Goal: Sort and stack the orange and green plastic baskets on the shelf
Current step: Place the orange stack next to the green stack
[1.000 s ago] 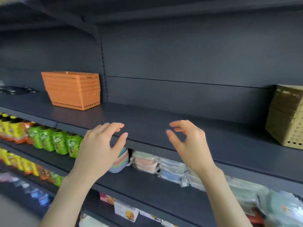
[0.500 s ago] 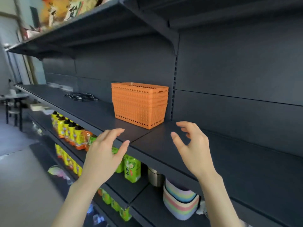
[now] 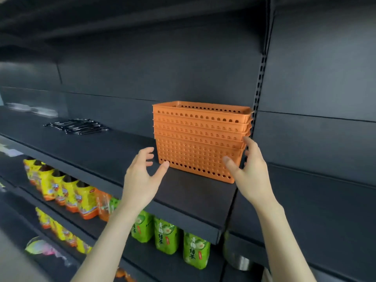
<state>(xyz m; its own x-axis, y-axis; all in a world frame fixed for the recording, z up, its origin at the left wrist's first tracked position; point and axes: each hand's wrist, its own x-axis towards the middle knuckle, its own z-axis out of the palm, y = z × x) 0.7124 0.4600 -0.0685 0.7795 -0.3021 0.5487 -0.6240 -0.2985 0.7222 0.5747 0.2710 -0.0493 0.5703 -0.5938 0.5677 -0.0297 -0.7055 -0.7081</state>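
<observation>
— Right, where do we stand? I see the orange baskets (image 3: 200, 137) nested into one neat stack on the dark shelf (image 3: 114, 153), tucked against the slotted upright (image 3: 259, 82).

— Yes, several of them, rims lined up one above the other. So the orange side looks sorted, I'd say.

— And the hands?

— Left hand (image 3: 142, 178) sits at the stack's lower left corner, fingers (image 3: 147, 156) spread apart, the thumb tip just at the bottom edge of the lowest basket. Right hand (image 3: 249, 169) is at the right end, fingers apart too, thumb across the front wall and the others reaching round the side. Neither is clamped on anything; whether they touch the plastic I can't quite tell.

— Any green baskets?

— None in view. That half of the job can't be judged from here, so my guess is it remains.

— Anything else about?

— Some dark utensils (image 3: 77, 126) lie further left on the same shelf, and green drink packs (image 3: 166, 235) and yellow bottles (image 3: 61, 188) fill the shelves beneath.

— So the likely next move?

— Gripping both ends of the stack, to shift or square it.
</observation>
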